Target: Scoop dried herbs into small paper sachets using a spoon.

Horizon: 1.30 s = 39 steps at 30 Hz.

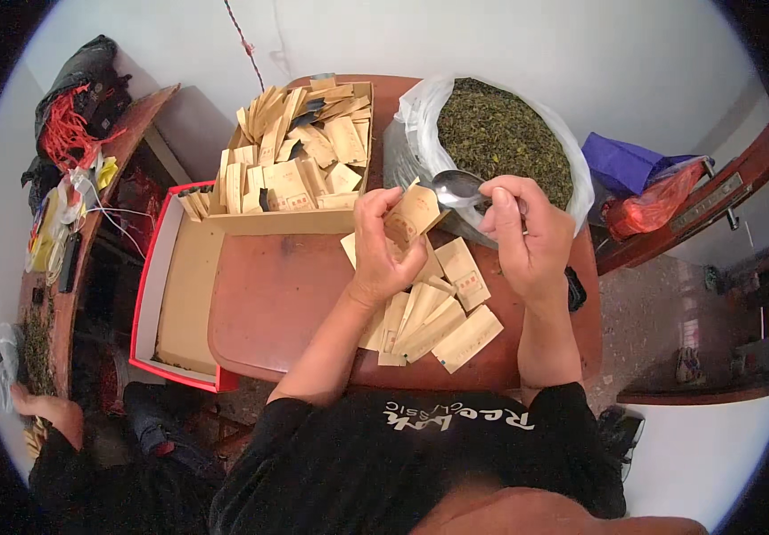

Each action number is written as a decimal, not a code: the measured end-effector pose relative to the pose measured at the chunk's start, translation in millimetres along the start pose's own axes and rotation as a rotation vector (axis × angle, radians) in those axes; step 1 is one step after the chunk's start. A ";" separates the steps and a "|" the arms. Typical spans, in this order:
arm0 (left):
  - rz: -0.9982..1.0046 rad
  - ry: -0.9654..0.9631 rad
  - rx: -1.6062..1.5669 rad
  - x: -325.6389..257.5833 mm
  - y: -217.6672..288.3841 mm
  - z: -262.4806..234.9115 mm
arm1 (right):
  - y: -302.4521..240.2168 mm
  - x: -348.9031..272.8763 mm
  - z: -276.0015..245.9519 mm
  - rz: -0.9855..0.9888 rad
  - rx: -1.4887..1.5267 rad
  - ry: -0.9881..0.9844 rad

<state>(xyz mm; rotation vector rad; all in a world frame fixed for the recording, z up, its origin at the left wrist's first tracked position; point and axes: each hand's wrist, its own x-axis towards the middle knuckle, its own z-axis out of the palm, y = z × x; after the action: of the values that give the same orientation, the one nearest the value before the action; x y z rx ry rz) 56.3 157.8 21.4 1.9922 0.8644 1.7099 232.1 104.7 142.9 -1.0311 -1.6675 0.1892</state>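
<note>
My left hand (pixel 382 248) grips a small brown paper packet (pixel 413 214) above the table, with its upper end turned toward the spoon. A metal spoon (pixel 458 189) is held in my right hand (pixel 527 230), its bowl right beside the packet's top edge. What lies in the spoon's bowl is too unclear to tell. Behind the spoon stands a large clear plastic bag (pixel 413 125) filled with dried green leaves (pixel 505 134). Beneath my hands, several loose paper packets (pixel 466 339) lie in a heap on the table.
At the back left, a cardboard box (pixel 291 223) is piled with brown packets (pixel 344 138). A red-edged box (pixel 179 308) stands left of the reddish table (pixel 268 308). On the far left, another person's hand (pixel 50 412) is near a side table (pixel 81 232). A blue bag (pixel 625 165) sits at right.
</note>
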 end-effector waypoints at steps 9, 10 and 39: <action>0.041 -0.054 -0.012 -1.2 5.1 6.3 | 16.3 4.8 5.6 0.338 0.187 -0.232; 0.045 -0.047 -0.007 0.6 4.8 6.7 | 21.7 6.1 5.1 0.330 0.190 -0.237; -0.206 -0.207 -0.155 6.2 15.2 -2.1 | 17.2 4.4 -3.9 0.365 0.213 -0.282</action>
<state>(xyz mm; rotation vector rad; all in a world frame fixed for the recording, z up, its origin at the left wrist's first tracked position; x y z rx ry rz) 57.8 150.5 36.1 1.8666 0.8079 1.3860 244.5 116.8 137.2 -1.1773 -1.6493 0.7669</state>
